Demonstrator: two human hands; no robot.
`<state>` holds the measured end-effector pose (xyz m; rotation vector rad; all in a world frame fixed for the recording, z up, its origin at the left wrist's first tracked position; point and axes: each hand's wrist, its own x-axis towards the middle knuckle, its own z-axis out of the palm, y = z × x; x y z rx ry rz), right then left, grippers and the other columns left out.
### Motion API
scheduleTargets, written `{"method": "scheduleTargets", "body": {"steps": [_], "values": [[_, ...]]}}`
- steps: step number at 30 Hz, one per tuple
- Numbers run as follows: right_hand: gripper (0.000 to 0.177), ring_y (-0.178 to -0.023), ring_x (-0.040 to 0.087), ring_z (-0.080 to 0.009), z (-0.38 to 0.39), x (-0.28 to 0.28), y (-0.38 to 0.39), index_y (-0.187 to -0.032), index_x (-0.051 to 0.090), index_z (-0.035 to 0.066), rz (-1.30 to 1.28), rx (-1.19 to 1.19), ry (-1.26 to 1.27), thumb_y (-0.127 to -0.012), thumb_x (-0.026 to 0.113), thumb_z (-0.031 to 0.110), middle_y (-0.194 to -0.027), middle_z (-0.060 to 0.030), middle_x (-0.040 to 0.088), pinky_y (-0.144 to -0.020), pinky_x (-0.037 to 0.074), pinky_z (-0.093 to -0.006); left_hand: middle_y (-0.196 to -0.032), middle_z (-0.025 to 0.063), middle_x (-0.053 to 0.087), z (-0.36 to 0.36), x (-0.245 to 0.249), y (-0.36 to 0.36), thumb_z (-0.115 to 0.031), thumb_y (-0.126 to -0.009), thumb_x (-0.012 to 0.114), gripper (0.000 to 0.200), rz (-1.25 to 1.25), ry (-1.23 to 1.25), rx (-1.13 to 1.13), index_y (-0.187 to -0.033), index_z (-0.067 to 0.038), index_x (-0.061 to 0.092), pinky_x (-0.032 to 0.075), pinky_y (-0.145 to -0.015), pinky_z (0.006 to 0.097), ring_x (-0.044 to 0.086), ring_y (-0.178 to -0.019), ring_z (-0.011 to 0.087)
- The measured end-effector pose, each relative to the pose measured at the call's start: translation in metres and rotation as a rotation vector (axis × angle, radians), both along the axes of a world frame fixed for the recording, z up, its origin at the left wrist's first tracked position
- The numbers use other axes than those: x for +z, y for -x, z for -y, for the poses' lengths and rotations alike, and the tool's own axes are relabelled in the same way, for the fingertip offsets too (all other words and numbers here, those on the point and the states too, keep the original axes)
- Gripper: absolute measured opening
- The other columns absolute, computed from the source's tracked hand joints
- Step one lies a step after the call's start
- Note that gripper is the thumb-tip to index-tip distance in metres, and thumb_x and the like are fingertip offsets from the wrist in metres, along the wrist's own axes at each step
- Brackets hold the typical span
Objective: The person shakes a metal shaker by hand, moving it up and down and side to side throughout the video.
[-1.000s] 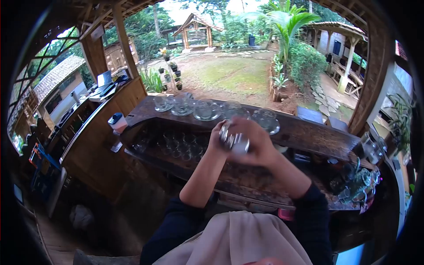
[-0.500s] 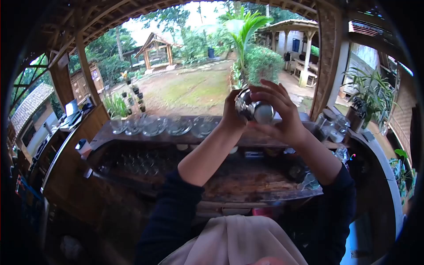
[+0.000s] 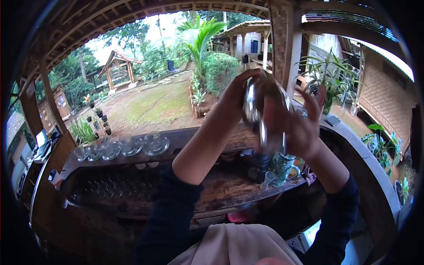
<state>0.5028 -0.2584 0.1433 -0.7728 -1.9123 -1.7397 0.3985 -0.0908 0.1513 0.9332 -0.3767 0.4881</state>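
Above the dark brown wooden counter [image 3: 229, 187], a shiny, silver metal vessel [image 3: 251, 104] is raised, blurred, between two hands. The left hand [image 3: 240, 86] grips it; whether the right hand's [image 3: 298, 128] blurred fingers close on it, I cannot tell. Clear, round glass cups [image 3: 155, 144] stand lined up leftward, well apart from it.

A shiny silvery container [image 3: 251, 102], blurred and partly covered, is held up at two o'clock from the view's centre.
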Motion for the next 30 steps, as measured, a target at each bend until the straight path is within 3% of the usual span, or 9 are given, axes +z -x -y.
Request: {"method": "scheduleTargets", "body": {"steps": [5, 8, 10, 12, 14, 18, 21, 25, 30], "values": [[0.059, -0.118, 0.044, -0.0364, 0.035, -0.004, -0.015, -0.111, 0.059, 0.010, 0.540, 0.198, -0.310, -0.067, 0.070, 0.048, -0.111, -0.0100, 0.059, -0.105, 0.015, -0.0573, -0.097, 0.0082, 0.059, 0.053, 0.009, -0.009, -0.009, -0.083, 0.060, 0.035, 0.456, -0.248, 0.073, -0.115, -0.005, 0.048, 0.054, -0.073, 0.0325, 0.062, -0.084, 0.0175], [0.054, -0.114, 0.049, -0.0347, 0.026, 0.020, -0.045, -0.109, 0.058, 0.009, 0.200, -0.086, -0.137, -0.067, 0.072, 0.040, -0.102, -0.0096, 0.061, -0.105, 0.015, -0.0609, -0.099, 0.0135, 0.061, 0.008, 0.016, -0.058, -0.017, -0.085, 0.057, 0.031, 0.095, 0.020, -0.220, -0.110, -0.002, 0.050, 0.054, -0.073, 0.0374, 0.063, -0.083, 0.0226], [0.052, -0.117, 0.048, -0.0255, 0.020, 0.034, -0.031, -0.109, 0.062, 0.018, -0.576, -0.003, 0.201, -0.064, 0.075, 0.038, -0.113, 0.0022, 0.062, -0.104, 0.027, -0.0443, -0.098, 0.0133, 0.061, 0.020, 0.022, -0.056, -0.021, -0.087, 0.051, 0.028, -0.003, 0.099, -0.101, -0.106, -0.001, 0.052, 0.054, -0.076, 0.0382, 0.063, -0.085, 0.0235], [0.052, -0.118, 0.047, -0.0267, 0.030, 0.036, -0.022, -0.109, 0.062, 0.018, -0.633, 0.245, 0.223, -0.064, 0.076, 0.040, -0.115, 0.0009, 0.061, -0.104, 0.026, -0.0434, -0.097, 0.0137, 0.061, 0.036, 0.023, -0.049, -0.021, -0.088, 0.047, 0.027, -0.078, 0.226, -0.038, -0.106, -0.001, 0.052, 0.053, -0.078, 0.0380, 0.062, -0.088, 0.0240], [0.044, -0.117, 0.048, -0.0277, 0.070, 0.022, -0.016, -0.118, 0.057, 0.014, -0.085, -0.196, 0.091, -0.080, 0.064, 0.034, -0.120, -0.0042, 0.059, -0.102, 0.032, -0.0430, -0.099, 0.0151, 0.060, 0.036, 0.019, -0.048, -0.024, -0.089, 0.049, 0.031, 0.091, 0.019, -0.156, -0.111, -0.001, 0.050, 0.053, -0.078, 0.0379, 0.061, -0.092, 0.0239], [0.054, -0.120, 0.046, -0.0251, 0.059, 0.018, -0.029, -0.122, 0.054, 0.015, 0.042, -0.207, -0.217, -0.077, 0.065, 0.042, -0.123, -0.0026, 0.056, -0.106, 0.022, -0.0495, -0.113, 0.0127, 0.053, 0.063, 0.008, -0.045, -0.025, -0.091, 0.053, 0.041, 0.682, -0.480, 0.040, -0.124, -0.006, 0.037, 0.051, -0.079, 0.0341, 0.059, -0.096, 0.0178], [0.060, -0.121, 0.045, -0.0240, 0.049, 0.028, -0.036, -0.120, 0.056, 0.017, -0.103, -0.169, -0.253, -0.073, 0.064, 0.053, -0.122, -0.0011, 0.056, -0.108, 0.013, -0.0549, -0.114, 0.0134, 0.054, 0.043, 0.016, -0.074, -0.040, -0.089, 0.050, 0.052, 0.001, -0.124, 0.021, -0.123, -0.003, 0.040, 0.045, -0.089, 0.0395, 0.053, -0.105, 0.0240], [0.050, -0.120, 0.046, -0.0269, 0.039, 0.043, -0.022, -0.109, 0.063, 0.023, -0.593, -0.115, -0.007, -0.074, 0.059, 0.058, -0.114, -0.0015, 0.061, -0.107, 0.010, -0.0570, -0.115, 0.0177, 0.053, 0.045, 0.021, -0.085, -0.045, -0.089, 0.035, 0.053, 0.027, 0.377, -0.347, -0.120, -0.004, 0.046, 0.043, -0.091, 0.0500, 0.049, -0.111, 0.0298], [0.051, -0.114, 0.051, -0.0227, 0.062, -0.005, -0.007, -0.121, 0.052, 0.005, 0.238, -0.439, -0.446, -0.083, 0.059, 0.037, -0.120, -0.0092, 0.055, -0.105, 0.031, -0.0426, -0.095, 0.0096, 0.061, 0.100, 0.017, -0.021, -0.032, -0.087, 0.052, 0.037, 0.441, -0.242, -0.031, -0.114, -0.006, 0.052, 0.051, -0.082, 0.0326, 0.062, -0.090, 0.0187]]}}
